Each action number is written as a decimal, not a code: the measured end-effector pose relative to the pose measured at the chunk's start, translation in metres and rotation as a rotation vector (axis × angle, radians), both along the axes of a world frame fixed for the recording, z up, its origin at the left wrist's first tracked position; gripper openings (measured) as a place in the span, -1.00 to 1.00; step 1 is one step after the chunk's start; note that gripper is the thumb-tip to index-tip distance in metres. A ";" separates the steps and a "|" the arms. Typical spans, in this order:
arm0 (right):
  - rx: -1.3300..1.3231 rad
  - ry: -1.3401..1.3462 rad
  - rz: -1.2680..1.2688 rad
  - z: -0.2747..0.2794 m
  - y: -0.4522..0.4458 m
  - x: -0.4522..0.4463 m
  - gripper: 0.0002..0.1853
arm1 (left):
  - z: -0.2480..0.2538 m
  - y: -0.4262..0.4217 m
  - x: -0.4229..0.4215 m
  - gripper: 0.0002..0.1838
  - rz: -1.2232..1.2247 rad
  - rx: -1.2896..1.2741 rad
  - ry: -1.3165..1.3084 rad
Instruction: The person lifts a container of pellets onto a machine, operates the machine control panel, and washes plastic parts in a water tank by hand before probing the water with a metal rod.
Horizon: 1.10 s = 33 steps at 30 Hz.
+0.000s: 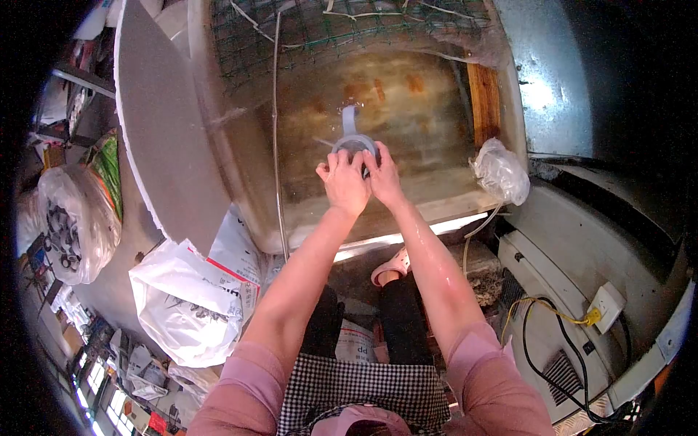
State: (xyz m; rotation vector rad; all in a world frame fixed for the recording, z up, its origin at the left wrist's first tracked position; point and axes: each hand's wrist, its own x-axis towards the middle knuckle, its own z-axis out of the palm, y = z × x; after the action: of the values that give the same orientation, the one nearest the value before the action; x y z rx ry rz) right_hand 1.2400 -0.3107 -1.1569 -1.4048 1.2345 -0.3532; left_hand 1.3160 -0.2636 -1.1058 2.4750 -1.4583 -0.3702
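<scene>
A pale grey-lilac round plastic piece [355,139], cup-like or ring-like with a flat strip sticking out at the far side, is held over the brownish tank [429,205]. My left hand [345,183] grips its near left rim with bent fingers. On the right side of the same rim, my right hand [385,179] presses its fingers close beside the left ones. The inside of the piece is mostly hidden by my fingers. Whether its underside touches the water cannot be made out.
A thin metal rod [276,138] leans along the tank's left side. Green wire mesh [291,54] lies at its far end. A wooden board [483,102] and a clear plastic bag [502,172] are at the right. White sacks [189,291] stand left, and cables [560,309] run at lower right.
</scene>
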 end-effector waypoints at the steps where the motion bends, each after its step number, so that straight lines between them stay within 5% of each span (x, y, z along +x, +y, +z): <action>1: -0.014 0.032 0.001 0.003 -0.001 0.000 -0.53 | 0.000 -0.001 0.002 -0.67 -0.015 -0.015 0.035; 11: -0.116 -0.025 -0.018 0.008 0.003 0.006 -0.54 | -0.009 0.005 0.008 -0.67 -0.097 0.053 0.020; 16: 0.202 0.031 -0.225 0.031 -0.013 0.010 -0.59 | 0.017 0.003 0.007 -0.49 -0.150 -0.003 0.072; 18: -0.035 0.163 -0.105 0.017 -0.015 -0.005 -0.63 | 0.031 0.012 0.014 -0.43 -0.224 -0.228 0.186; 21: -0.172 -0.055 -0.166 0.048 -0.026 -0.023 -0.65 | 0.036 0.051 0.028 -0.41 0.102 -0.243 0.145; 23: -0.226 -0.055 -0.169 0.054 -0.035 -0.026 -0.65 | 0.008 0.093 0.040 -0.36 0.347 0.013 -0.002; 25: -0.162 -0.065 -0.148 0.050 -0.040 -0.020 -0.59 | -0.016 0.137 0.047 -0.35 0.458 0.336 -0.078; 30: -0.278 0.246 0.183 0.001 -0.038 0.035 -0.51 | -0.039 0.176 0.050 -0.55 0.453 0.459 0.036; 32: 0.133 0.187 0.071 -0.011 -0.039 0.063 -0.43 | -0.049 0.182 0.055 -0.63 0.445 0.416 0.084; 33: 0.136 0.181 0.074 -0.016 -0.041 0.077 -0.43 | -0.050 0.182 0.054 -0.71 0.501 0.322 0.150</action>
State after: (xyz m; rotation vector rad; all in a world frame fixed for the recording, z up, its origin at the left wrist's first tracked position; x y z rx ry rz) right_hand 1.3166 -0.3515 -1.1730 -1.3838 1.3230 -0.0899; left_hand 1.3697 -0.0815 -1.1559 2.8674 -0.7245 -0.7085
